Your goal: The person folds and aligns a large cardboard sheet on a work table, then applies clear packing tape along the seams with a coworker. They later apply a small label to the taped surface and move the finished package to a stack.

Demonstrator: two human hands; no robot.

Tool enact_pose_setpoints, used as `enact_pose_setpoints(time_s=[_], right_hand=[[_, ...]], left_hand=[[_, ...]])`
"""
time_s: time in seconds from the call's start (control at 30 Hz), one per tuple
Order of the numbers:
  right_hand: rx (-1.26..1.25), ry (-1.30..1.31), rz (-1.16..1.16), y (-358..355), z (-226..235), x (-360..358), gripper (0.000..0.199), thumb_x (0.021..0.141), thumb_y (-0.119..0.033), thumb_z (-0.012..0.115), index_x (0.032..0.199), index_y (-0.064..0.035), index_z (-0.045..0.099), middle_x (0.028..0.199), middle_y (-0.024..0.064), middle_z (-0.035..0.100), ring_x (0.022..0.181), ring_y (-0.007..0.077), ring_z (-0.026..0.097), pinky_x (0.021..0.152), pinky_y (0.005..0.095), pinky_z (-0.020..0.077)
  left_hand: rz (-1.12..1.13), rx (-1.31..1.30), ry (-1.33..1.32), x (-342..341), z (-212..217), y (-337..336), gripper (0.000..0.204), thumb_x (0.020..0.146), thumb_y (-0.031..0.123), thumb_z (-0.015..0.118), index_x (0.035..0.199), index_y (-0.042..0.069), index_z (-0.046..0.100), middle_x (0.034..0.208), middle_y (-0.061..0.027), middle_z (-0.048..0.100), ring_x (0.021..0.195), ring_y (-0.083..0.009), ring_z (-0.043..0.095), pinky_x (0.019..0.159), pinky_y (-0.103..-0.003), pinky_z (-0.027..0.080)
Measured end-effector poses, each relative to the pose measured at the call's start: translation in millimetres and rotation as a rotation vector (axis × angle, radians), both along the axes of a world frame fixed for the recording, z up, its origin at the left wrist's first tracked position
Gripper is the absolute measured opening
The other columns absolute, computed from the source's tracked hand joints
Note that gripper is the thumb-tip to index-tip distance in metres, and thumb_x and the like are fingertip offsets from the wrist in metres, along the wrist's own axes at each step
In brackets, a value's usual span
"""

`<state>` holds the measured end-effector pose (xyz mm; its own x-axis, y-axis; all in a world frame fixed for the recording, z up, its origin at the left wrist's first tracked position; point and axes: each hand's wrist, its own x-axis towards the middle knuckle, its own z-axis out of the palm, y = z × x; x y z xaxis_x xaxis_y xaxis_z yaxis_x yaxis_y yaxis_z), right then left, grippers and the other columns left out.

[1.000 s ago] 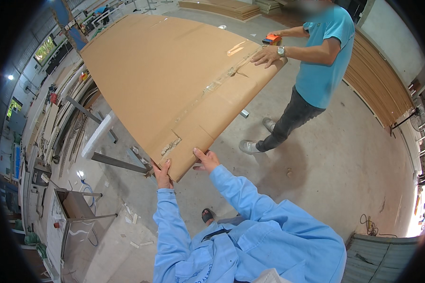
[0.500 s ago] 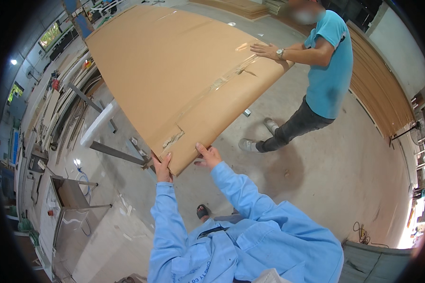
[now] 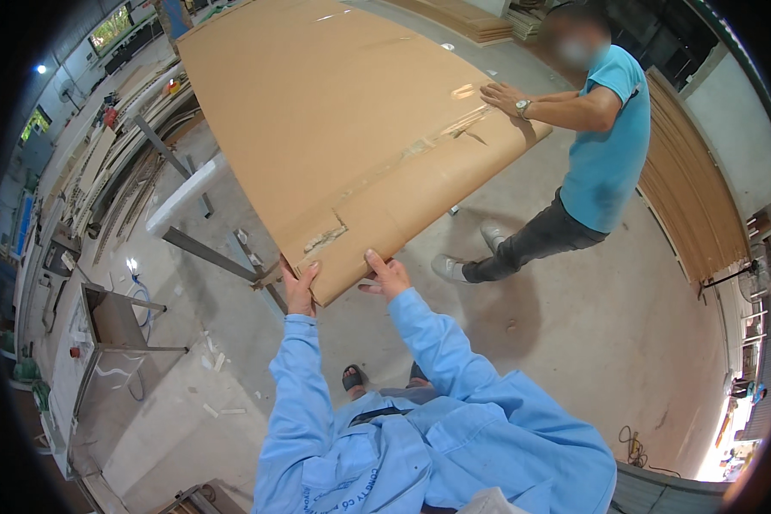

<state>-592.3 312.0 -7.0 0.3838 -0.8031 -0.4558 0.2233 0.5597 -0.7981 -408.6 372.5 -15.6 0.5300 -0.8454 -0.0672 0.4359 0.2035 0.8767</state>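
Observation:
A large flat panel wrapped in brown paper (image 3: 317,111) stretches away in front of me. Clear tape runs across it near its closest end, and the paper is torn in several spots. My left hand (image 3: 300,289) grips the near left corner, thumb on top and fingers beneath, partly hidden. A little to the right, my right hand (image 3: 389,276) closes on the near edge with its thumb over the top. At the panel's right corner, a co-worker's hands (image 3: 505,98) lie on the upper face.
The co-worker in a blue shirt (image 3: 608,146) stands beyond the right edge. A metal frame with a white-padded bar (image 3: 184,197) is at the left under the panel. Further left are a small metal table (image 3: 116,321) and piled strips (image 3: 137,171). Stacked brown boards (image 3: 694,180) lean at right.
The view has shifted a little, so the panel sits slightly further right. Both hands keep their hold on its near end, and the co-worker's hands stay on the far right corner.

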Motion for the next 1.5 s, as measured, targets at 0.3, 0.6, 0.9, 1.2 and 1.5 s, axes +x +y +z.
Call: enact_pose_setpoints(time_s=[0.3,0.6,0.9,1.2,1.5], right_hand=[[-0.005,0.018,0.026,-2,-5,-2,0.063,0.084,-0.051,0.066,0.124,-0.0037,0.051,0.12,0.0115,0.059,0.104,0.0271,0.061,0.081,0.0485,0.055],[-0.046,0.03,0.024,-2,-3,-3,0.069,0.083,-0.054,0.066,0.127,-0.0023,0.049,0.122,0.0131,0.057,0.106,0.0289,0.06,0.082,0.0497,0.0542],[-0.009,-0.008,0.075,8,-2,-7,0.067,0.087,-0.055,0.06,0.127,-0.0019,0.045,0.118,0.0131,0.059,0.107,0.0286,0.06,0.082,0.049,0.054],[0.0,0.295,0.529,109,-75,-45,0.048,0.092,-0.038,0.06,0.126,-0.0053,0.053,0.118,0.0106,0.064,0.101,0.0233,0.064,0.076,0.0416,0.0548],[0.111,0.902,0.586,217,-175,-160,0.041,0.089,-0.036,0.062,0.113,-0.0034,0.063,0.106,0.0101,0.068,0.087,0.0214,0.068,0.068,0.0363,0.0573]], left_hand=[[-0.01,-0.022,0.014,0,-2,0,0.087,0.076,0.002,0.068,0.148,0.007,0.019,0.14,-0.0127,0.038,0.127,-0.0261,0.042,0.105,-0.036,0.037],[-0.001,-0.023,-0.04,1,-5,-1,0.082,0.08,0.006,0.067,0.147,0.005,0.02,0.143,-0.0136,0.036,0.129,-0.0257,0.04,0.107,-0.035,0.034],[-0.036,0.187,-0.159,7,-1,5,0.063,0.09,0.029,0.065,0.137,-0.003,0.037,0.127,-0.014,0.053,0.116,-0.0202,0.052,0.098,-0.03,0.04],[-0.169,0.44,-0.086,1,12,33,0.057,0.089,0.043,0.062,0.117,-0.005,0.051,0.102,-0.0118,0.063,0.081,-0.0171,0.064,0.061,-0.03,0.055],[-0.125,0.372,-0.21,5,-6,31,0.051,0.086,0.04,0.066,0.101,-0.008,0.058,0.092,-0.0144,0.065,0.079,-0.0181,0.064,0.061,-0.031,0.053]])
